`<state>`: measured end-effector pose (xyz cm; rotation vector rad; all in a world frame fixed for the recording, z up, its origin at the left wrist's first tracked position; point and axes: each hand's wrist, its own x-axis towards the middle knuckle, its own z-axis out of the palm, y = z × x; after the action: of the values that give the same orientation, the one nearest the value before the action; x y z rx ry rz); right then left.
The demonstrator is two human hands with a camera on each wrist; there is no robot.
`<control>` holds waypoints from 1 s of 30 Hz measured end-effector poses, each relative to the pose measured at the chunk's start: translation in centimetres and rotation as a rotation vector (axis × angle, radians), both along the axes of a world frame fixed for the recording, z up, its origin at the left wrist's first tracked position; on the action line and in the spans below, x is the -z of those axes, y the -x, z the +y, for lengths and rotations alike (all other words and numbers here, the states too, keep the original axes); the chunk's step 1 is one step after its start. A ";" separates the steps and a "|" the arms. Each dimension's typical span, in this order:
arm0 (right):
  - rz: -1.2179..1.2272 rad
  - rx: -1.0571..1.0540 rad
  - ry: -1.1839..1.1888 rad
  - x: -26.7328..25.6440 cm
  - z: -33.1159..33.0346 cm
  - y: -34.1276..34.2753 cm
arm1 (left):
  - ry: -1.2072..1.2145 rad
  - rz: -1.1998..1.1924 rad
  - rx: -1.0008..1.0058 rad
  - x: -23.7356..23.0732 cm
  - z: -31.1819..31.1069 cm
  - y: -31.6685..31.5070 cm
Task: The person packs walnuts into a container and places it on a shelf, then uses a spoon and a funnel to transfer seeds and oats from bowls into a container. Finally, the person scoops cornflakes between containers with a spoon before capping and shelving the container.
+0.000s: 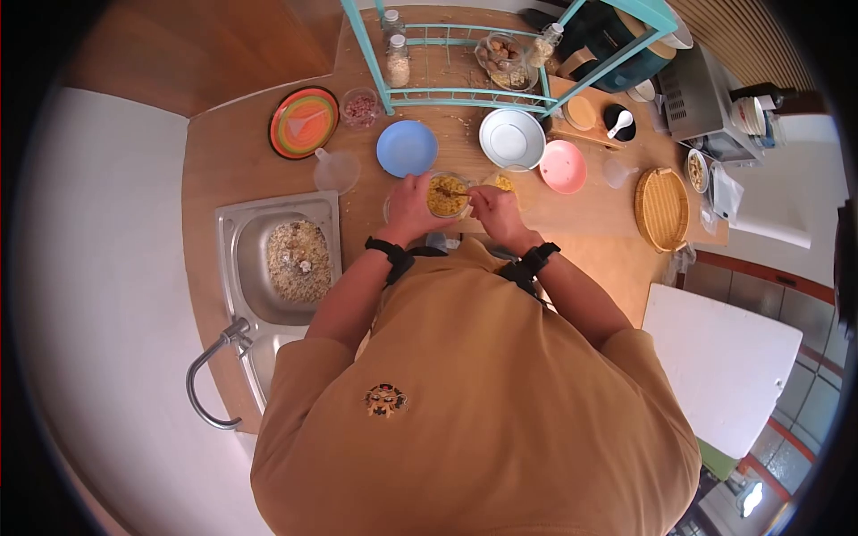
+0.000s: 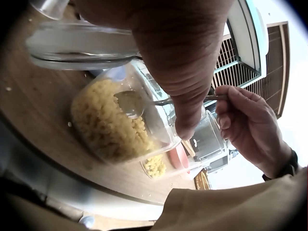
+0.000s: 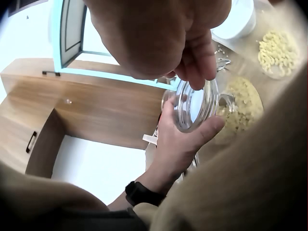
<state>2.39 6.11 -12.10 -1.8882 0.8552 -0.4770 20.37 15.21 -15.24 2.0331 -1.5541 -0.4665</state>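
A clear glass jar [image 2: 161, 137] of yellow macaroni [image 2: 108, 125] stands on the counter in front of the person. The left hand [image 1: 411, 213] grips it near the mouth, thumb over the rim in the left wrist view. Its thick glass lid [image 2: 82, 45] hangs open beside that hand. A metal spoon [image 2: 130, 104] reaches through the mouth, its bowl against the macaroni. The right hand [image 1: 499, 213] pinches the spoon's handle between thumb and fingers. To the jar's right, more macaroni [image 3: 276, 50] lies in a clear container.
Behind the jar are a blue bowl [image 1: 407, 148], a white bowl [image 1: 512, 138] and a pink bowl [image 1: 563, 167], below a teal rack [image 1: 465, 109]. A sink [image 1: 255, 268] holding grains is at left, with a funnel [image 1: 337, 171] nearby. At right sits a wicker basket [image 1: 662, 210].
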 end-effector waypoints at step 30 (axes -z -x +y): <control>-0.448 0.552 -0.851 1.3 -1.0 5.8 | -0.056 -0.023 0.023 -0.1 0.1 0.0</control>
<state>-3.37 5.15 -13.40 -0.7202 1.0443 -0.6931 20.33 15.35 -15.09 2.0711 -1.5961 -0.5028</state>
